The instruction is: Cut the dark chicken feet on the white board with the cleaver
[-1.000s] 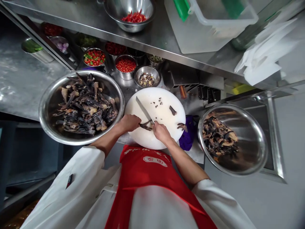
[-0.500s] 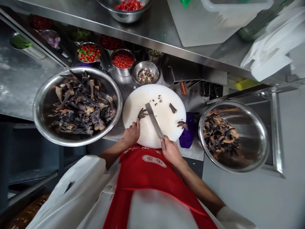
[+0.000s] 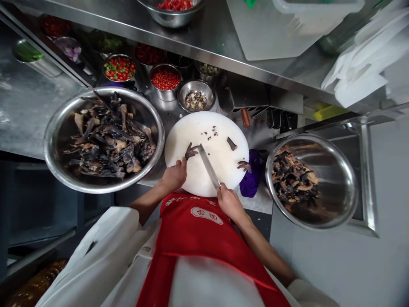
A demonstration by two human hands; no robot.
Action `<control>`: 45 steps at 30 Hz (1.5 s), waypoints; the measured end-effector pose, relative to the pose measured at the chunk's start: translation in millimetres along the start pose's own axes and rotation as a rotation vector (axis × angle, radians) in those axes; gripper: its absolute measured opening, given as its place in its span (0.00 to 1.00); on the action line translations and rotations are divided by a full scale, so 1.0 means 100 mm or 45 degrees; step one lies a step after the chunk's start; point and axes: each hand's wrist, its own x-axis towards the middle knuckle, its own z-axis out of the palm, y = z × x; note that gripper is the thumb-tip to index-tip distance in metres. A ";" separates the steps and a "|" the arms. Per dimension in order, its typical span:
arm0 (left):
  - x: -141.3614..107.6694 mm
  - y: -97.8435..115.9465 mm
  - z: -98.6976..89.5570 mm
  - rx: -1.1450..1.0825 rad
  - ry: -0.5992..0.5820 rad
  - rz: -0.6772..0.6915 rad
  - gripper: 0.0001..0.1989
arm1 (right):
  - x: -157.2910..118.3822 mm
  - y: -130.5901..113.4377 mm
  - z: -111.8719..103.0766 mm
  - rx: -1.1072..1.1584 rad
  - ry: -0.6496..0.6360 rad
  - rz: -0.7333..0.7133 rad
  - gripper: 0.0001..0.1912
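Note:
On the round white cutting board (image 3: 194, 179) lies a dark clawed foot (image 3: 191, 151), its toes pointing right. My left hand (image 3: 175, 173) is closed around the lower end of this foot at the board's left edge. A cleaver (image 3: 210, 166) is gripped by its handle in my right hand (image 3: 229, 200); its blade slants up and left, with the tip close to the toes. Small dark bits (image 3: 214, 131) are scattered near the top of the board. A dark cut piece (image 3: 231, 143) and another clawed piece (image 3: 244, 166) rest at the right.
A large steel bowl of dark feet (image 3: 111, 140) stands left, and a steel bowl of dark pieces (image 3: 295, 181) right. Behind are a small bowl (image 3: 196, 97) and containers of chopped chillies (image 3: 165, 80). A purple cloth (image 3: 251, 175) lies beside the board; a steel shelf (image 3: 220, 55) crosses above.
The cleaver's tip has dropped slightly and shifted right, leaving a bit more of the toes in view. My left hand still holds the foot.

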 end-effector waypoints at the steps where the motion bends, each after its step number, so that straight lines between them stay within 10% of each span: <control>1: 0.02 -0.07 -0.09 -0.093 -0.003 -0.025 0.22 | 0.00 0.03 0.00 0.018 0.005 -0.003 0.13; 10: 0.61 -0.51 -0.59 -1.127 -0.552 -0.038 0.04 | -0.03 0.25 0.01 0.463 0.039 -0.069 0.17; 17: 1.22 -0.29 -0.53 -1.189 0.070 -0.254 0.07 | 0.10 0.24 -0.04 0.513 0.117 -0.052 0.19; 23: 1.24 -0.22 -0.42 -1.130 -0.088 -0.432 0.16 | 0.21 0.28 -0.02 0.709 0.090 -0.069 0.16; 34: 1.29 -0.22 -0.26 -0.480 0.281 -0.381 0.22 | 0.23 0.27 0.06 0.874 0.031 0.007 0.13; 45: 1.09 -0.02 -0.01 -0.132 0.472 -0.453 0.17 | 0.65 -0.43 -0.33 0.331 0.515 -0.075 0.18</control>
